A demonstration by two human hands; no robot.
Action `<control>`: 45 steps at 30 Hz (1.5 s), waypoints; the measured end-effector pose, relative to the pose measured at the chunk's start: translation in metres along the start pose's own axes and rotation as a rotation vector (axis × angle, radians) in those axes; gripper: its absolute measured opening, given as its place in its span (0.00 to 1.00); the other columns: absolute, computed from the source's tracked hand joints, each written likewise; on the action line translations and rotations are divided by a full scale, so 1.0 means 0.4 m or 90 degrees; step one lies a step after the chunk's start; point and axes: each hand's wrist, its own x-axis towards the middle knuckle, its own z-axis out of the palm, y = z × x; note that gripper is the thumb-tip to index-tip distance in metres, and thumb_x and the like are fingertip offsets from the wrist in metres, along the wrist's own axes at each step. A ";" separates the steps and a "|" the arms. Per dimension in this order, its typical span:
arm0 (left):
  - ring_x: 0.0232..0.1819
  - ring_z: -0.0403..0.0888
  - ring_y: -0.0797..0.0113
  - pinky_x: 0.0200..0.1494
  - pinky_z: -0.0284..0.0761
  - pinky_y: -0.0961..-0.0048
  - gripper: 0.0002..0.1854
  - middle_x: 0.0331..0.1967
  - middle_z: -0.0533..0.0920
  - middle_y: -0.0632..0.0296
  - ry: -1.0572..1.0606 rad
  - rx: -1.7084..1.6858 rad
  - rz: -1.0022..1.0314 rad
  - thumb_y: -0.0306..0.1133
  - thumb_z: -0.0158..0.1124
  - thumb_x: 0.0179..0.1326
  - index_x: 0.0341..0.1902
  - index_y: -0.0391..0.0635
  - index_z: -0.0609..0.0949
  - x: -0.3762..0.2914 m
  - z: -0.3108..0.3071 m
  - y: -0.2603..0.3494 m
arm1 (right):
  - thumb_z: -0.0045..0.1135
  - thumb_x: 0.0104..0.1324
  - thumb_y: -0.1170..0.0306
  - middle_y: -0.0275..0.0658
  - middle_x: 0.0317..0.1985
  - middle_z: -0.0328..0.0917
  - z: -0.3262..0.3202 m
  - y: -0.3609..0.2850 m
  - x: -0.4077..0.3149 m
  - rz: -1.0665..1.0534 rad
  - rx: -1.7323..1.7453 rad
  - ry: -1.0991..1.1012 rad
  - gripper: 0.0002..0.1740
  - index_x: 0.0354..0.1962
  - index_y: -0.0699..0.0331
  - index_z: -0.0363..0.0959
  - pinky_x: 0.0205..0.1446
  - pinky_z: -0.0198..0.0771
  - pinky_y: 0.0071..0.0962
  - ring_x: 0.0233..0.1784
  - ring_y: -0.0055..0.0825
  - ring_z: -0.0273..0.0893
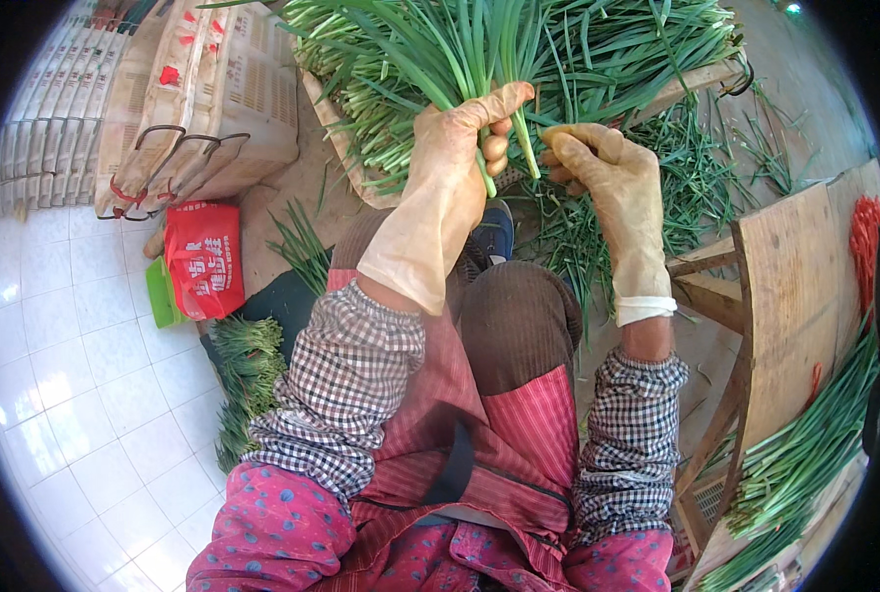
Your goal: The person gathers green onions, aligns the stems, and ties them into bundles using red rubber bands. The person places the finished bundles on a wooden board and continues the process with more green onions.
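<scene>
My left hand (455, 144), in a thin cream-coloured rubber glove, grips a small bunch of garlic chives (477, 52). Their pale stem ends poke out below the fingers, and one thicker stem (524, 144) slants apart from the others beside the thumb. Just right of that stem is my gloved right hand (606, 159), its fingers curled and the fingertips close together. Whether a thin leaf is pinched there cannot be made out. Behind both hands, a large heap of chives (381, 111) fills a shallow wooden-edged tray (336, 140).
Loose green trimmings (688, 174) litter the floor at right. A wooden bench (784, 259) carries bundled chives (810, 444) and red ties (865, 251). At left are stacked plastic crates (255, 96), a red bag (203, 259), a green container (160, 296) and chive bundles (247, 355) on dark cloth.
</scene>
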 end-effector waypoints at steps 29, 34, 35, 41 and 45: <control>0.21 0.70 0.72 0.25 0.69 0.71 0.24 0.20 0.69 0.70 -0.044 0.096 -0.028 0.44 0.67 0.60 0.49 0.34 0.81 -0.007 0.011 -0.030 | 0.54 0.69 0.65 0.35 0.31 0.77 0.013 0.040 -0.061 0.125 0.537 -0.135 0.19 0.47 0.75 0.74 0.31 0.68 0.20 0.29 0.20 0.73; 0.18 0.73 0.70 0.21 0.72 0.69 0.19 0.17 0.71 0.67 -0.078 0.094 -0.035 0.40 0.68 0.59 0.46 0.35 0.83 -0.020 0.018 -0.023 | 0.55 0.68 0.64 0.35 0.29 0.78 0.020 0.032 -0.060 0.115 0.495 -0.134 0.18 0.45 0.73 0.75 0.30 0.69 0.19 0.28 0.21 0.74; 0.18 0.73 0.70 0.21 0.72 0.69 0.19 0.17 0.72 0.67 -0.076 0.091 -0.053 0.39 0.68 0.59 0.46 0.35 0.83 -0.023 0.018 -0.020 | 0.57 0.67 0.64 0.36 0.28 0.78 0.021 0.028 -0.059 0.139 0.486 -0.132 0.18 0.44 0.73 0.76 0.30 0.69 0.19 0.27 0.22 0.75; 0.22 0.75 0.66 0.22 0.74 0.67 0.16 0.24 0.78 0.61 -0.041 0.099 -0.035 0.34 0.70 0.55 0.44 0.36 0.84 -0.029 0.034 -0.025 | 0.59 0.66 0.66 0.38 0.27 0.82 0.027 -0.005 -0.057 0.176 0.391 0.020 0.13 0.39 0.70 0.79 0.28 0.69 0.20 0.23 0.22 0.76; 0.23 0.74 0.68 0.26 0.74 0.70 0.16 0.28 0.80 0.62 0.002 0.073 0.025 0.35 0.71 0.54 0.43 0.37 0.85 -0.033 0.042 -0.043 | 0.58 0.64 0.70 0.39 0.26 0.82 0.035 0.002 -0.054 0.172 0.337 0.118 0.10 0.37 0.69 0.80 0.27 0.70 0.20 0.22 0.23 0.77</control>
